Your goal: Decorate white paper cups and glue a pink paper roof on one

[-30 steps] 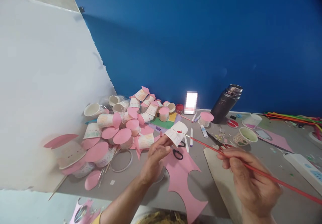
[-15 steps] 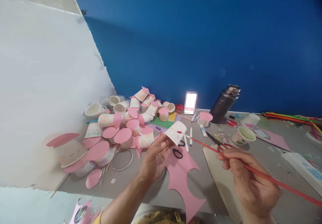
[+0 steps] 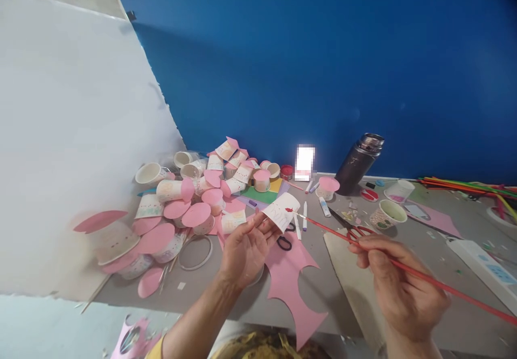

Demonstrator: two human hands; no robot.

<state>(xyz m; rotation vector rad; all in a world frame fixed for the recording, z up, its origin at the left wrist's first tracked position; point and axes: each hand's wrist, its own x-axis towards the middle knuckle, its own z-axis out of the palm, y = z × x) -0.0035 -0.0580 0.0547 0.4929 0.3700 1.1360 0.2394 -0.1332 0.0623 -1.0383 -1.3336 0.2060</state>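
Note:
A white paper cup (image 3: 279, 212) with a red paint patch and faint purple marks lies tilted on the fingers of my left hand (image 3: 244, 254), palm up. My right hand (image 3: 406, 289) pinches a long red paintbrush (image 3: 329, 227). The brush tip is at the red patch on the cup's side. Under the cup lie black-handled scissors (image 3: 285, 243), partly hidden, and a cut pink paper sheet (image 3: 288, 283). White markers (image 3: 305, 216) lie just beyond the cup.
Many decorated cups with pink paper discs (image 3: 197, 216) are piled at left. A dark flask (image 3: 357, 165), a red paint pot (image 3: 286, 172), a green-lined cup (image 3: 388, 215), red-handled scissors (image 3: 361, 232) and a power strip (image 3: 484, 273) stand or lie around. A blue board (image 3: 302, 68) rises behind.
My left fingers have opened out beneath the cup, showing more of the palm. The cup and brush tip stay nearly in place. The whole view has shifted slightly.

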